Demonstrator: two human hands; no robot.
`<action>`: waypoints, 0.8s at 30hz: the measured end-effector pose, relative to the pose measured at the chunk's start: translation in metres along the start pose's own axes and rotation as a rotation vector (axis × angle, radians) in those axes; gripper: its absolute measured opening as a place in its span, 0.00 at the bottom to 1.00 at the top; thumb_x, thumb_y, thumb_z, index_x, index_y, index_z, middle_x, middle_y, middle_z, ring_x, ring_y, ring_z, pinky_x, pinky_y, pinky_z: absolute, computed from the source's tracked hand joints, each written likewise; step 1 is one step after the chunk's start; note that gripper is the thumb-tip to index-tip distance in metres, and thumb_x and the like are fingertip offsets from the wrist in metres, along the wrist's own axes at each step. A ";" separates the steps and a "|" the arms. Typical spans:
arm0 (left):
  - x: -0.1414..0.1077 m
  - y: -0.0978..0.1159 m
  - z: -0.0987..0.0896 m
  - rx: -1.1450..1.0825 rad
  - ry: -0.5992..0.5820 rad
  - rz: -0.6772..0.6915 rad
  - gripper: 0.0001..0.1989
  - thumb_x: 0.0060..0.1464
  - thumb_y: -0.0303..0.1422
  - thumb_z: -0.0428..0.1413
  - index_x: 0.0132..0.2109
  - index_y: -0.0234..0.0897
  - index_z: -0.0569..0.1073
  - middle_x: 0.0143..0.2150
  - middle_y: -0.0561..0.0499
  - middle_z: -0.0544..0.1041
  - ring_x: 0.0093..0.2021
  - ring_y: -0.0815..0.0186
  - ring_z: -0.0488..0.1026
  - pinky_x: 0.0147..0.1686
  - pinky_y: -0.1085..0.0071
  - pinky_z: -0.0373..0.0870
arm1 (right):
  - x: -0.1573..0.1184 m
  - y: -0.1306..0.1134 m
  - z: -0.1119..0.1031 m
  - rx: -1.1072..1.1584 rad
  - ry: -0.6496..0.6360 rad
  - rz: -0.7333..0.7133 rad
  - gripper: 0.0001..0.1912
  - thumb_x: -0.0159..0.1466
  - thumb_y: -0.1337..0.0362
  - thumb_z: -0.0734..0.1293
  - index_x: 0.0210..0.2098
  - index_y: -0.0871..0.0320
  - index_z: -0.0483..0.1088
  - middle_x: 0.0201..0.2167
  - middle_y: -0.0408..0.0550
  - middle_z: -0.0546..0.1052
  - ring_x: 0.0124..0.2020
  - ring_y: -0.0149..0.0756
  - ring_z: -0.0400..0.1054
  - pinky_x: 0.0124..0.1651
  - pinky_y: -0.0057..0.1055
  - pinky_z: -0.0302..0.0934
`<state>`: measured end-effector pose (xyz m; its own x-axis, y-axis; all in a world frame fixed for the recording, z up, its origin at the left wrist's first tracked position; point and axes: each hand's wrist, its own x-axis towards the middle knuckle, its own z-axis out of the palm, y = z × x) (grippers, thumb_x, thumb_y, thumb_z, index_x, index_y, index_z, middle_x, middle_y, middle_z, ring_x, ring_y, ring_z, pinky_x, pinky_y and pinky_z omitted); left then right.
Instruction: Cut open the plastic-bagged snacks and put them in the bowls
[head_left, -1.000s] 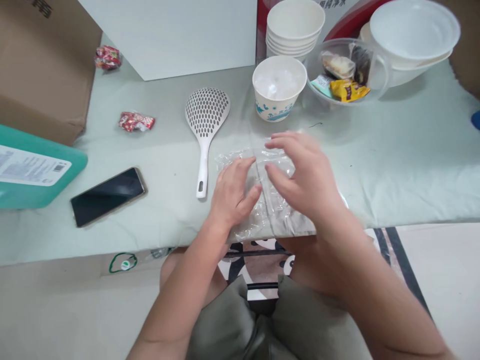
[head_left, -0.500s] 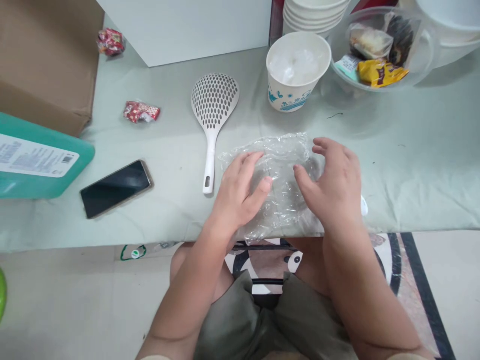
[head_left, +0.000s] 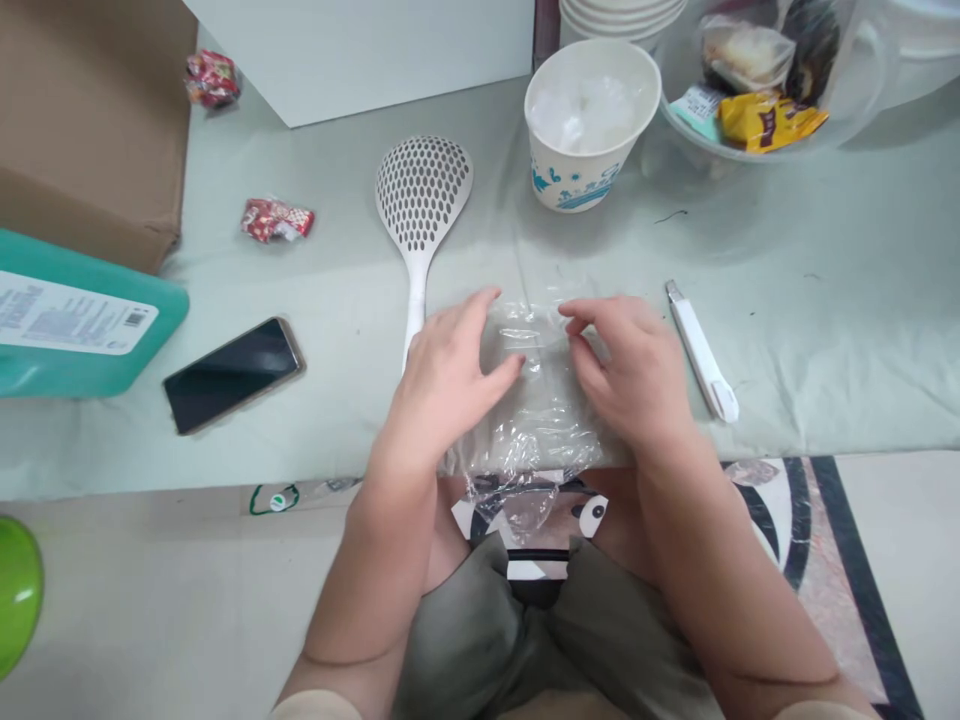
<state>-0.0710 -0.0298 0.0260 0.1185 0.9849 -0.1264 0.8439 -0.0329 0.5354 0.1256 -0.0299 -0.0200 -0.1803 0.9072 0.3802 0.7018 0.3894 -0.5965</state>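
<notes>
A crumpled clear plastic bag [head_left: 536, 400] lies at the table's front edge between my hands, its lower end hanging over the edge. My left hand [head_left: 446, 365] rests at the bag's left side, thumb and fingers spread apart. At its upper right, my right hand [head_left: 634, 365] has thumb and fingertips brought together on the plastic. A white slotted skimmer [head_left: 424, 195] lies beyond my left hand, which hides the end of its handle. To the right of my right hand is a white utility knife [head_left: 701, 350].
A paper cup [head_left: 581, 180] with clear plastic inside stands at the back, by stacked cups and a clear bowl [head_left: 772, 152] of packaged snacks. On the left are a phone [head_left: 232, 375], a green jug [head_left: 169, 300], a cardboard box [head_left: 82, 130] and red wrapped packets [head_left: 277, 220].
The bag has shifted toward me and now hangs over the edge. My left hand moved left; my right hand moved left and its fingers closed, uncovering the utility knife.
</notes>
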 end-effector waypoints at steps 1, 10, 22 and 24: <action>0.001 0.000 -0.001 -0.025 0.005 -0.004 0.34 0.59 0.35 0.62 0.70 0.39 0.65 0.63 0.42 0.78 0.64 0.52 0.74 0.65 0.52 0.69 | 0.000 -0.002 -0.001 0.030 0.005 -0.054 0.15 0.68 0.71 0.62 0.48 0.53 0.77 0.37 0.49 0.82 0.43 0.44 0.76 0.51 0.43 0.67; 0.011 -0.025 -0.002 -0.871 0.179 -0.009 0.08 0.49 0.35 0.66 0.32 0.40 0.74 0.27 0.55 0.73 0.27 0.70 0.70 0.28 0.72 0.68 | -0.006 0.012 0.001 0.299 0.239 0.189 0.24 0.68 0.56 0.64 0.63 0.47 0.63 0.60 0.56 0.73 0.62 0.50 0.71 0.59 0.53 0.69; 0.014 -0.033 -0.001 -1.258 0.254 -0.234 0.21 0.50 0.46 0.67 0.35 0.43 0.63 0.36 0.52 0.80 0.28 0.68 0.79 0.14 0.75 0.49 | -0.001 -0.014 0.008 0.977 -0.010 0.640 0.21 0.66 0.42 0.70 0.38 0.54 0.74 0.27 0.43 0.77 0.25 0.32 0.73 0.30 0.32 0.72; 0.013 -0.031 -0.001 -1.246 0.263 -0.243 0.22 0.49 0.47 0.68 0.34 0.43 0.63 0.32 0.53 0.79 0.22 0.71 0.73 0.14 0.74 0.45 | 0.001 -0.019 0.005 0.955 0.067 0.640 0.22 0.66 0.42 0.70 0.32 0.55 0.74 0.22 0.41 0.74 0.22 0.29 0.70 0.27 0.29 0.69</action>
<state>-0.0960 -0.0157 0.0087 -0.1938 0.9515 -0.2390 -0.2398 0.1903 0.9520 0.1084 -0.0357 -0.0122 0.0776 0.9831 -0.1657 -0.1612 -0.1516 -0.9752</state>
